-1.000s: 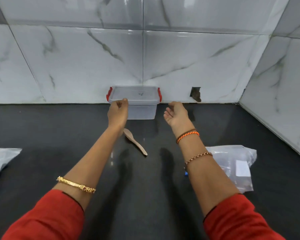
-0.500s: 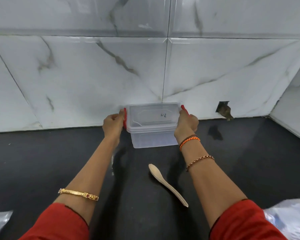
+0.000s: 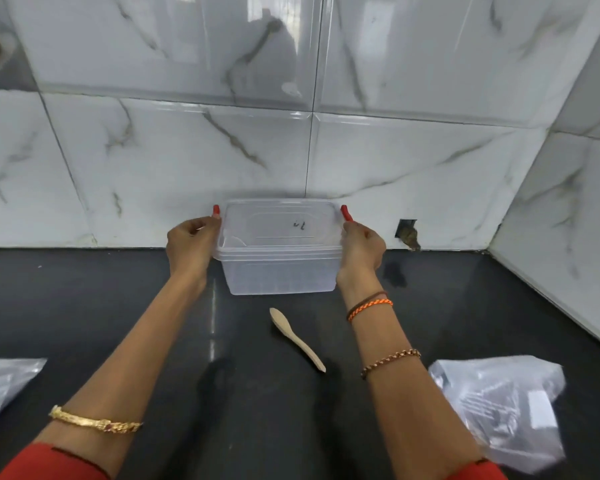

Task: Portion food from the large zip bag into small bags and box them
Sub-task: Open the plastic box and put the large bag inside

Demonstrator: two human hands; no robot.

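Observation:
A clear plastic box (image 3: 280, 268) with a clear lid and red side clips stands on the black counter against the tiled wall. My left hand (image 3: 190, 244) grips its left end at the red clip. My right hand (image 3: 361, 244) grips its right end, fingers curled over the other red clip. A wooden spoon (image 3: 296, 337) lies on the counter just in front of the box, between my forearms. A crumpled clear plastic bag (image 3: 503, 407) lies at the right near my right forearm. Another clear bag (image 3: 0, 386) shows at the left edge.
The black counter (image 3: 84, 306) ends at the marble-tiled wall behind the box and at a second tiled wall on the right. A small hole (image 3: 408, 233) breaks the wall tile right of the box.
Both hands reached forward from open in mid-air and took hold of the box ends at the red clips. The view has moved closer to the box.

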